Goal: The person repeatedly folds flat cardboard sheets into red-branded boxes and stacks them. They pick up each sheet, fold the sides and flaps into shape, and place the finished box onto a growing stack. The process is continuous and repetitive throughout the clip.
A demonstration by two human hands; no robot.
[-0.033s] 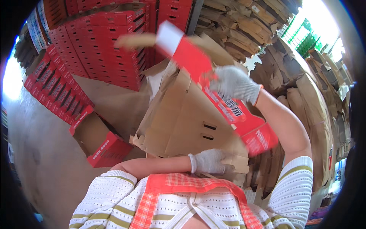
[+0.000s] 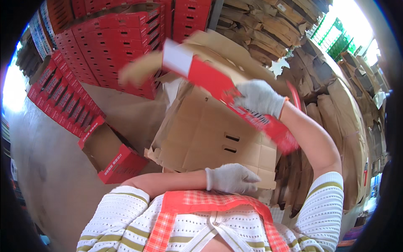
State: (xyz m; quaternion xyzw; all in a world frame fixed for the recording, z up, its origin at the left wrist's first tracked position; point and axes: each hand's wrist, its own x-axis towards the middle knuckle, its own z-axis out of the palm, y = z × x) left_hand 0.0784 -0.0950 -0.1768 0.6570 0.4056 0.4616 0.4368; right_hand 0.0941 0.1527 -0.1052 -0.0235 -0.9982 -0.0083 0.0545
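My right hand (image 2: 261, 97), in a pale knit glove, is closed on the edge of an unfolded red cardboard box (image 2: 210, 80). The box slants across in the air, its ends blurred, with red outside, plain brown inside and a white flap at its upper left. Below it lies a stack of flat brown cardboard blanks (image 2: 201, 130) with slots cut in the top sheet. My left hand (image 2: 234, 178), gloved too, is at the near edge of that stack, close to my apron. Its fingers are stretched out to the right and hold nothing; whether they touch the cardboard I cannot tell.
A folded red tray box (image 2: 113, 157) stands on the floor at the left, beside a leaning row of red boxes (image 2: 63, 94). Tall red stacks (image 2: 113, 50) rise behind. Piles of flat brown cardboard (image 2: 336, 113) line the right and the back right.
My right hand has tilted the red box: its white-flapped end is lower and further left, its near end higher, and more brown inside shows. My left hand has shifted only slightly.
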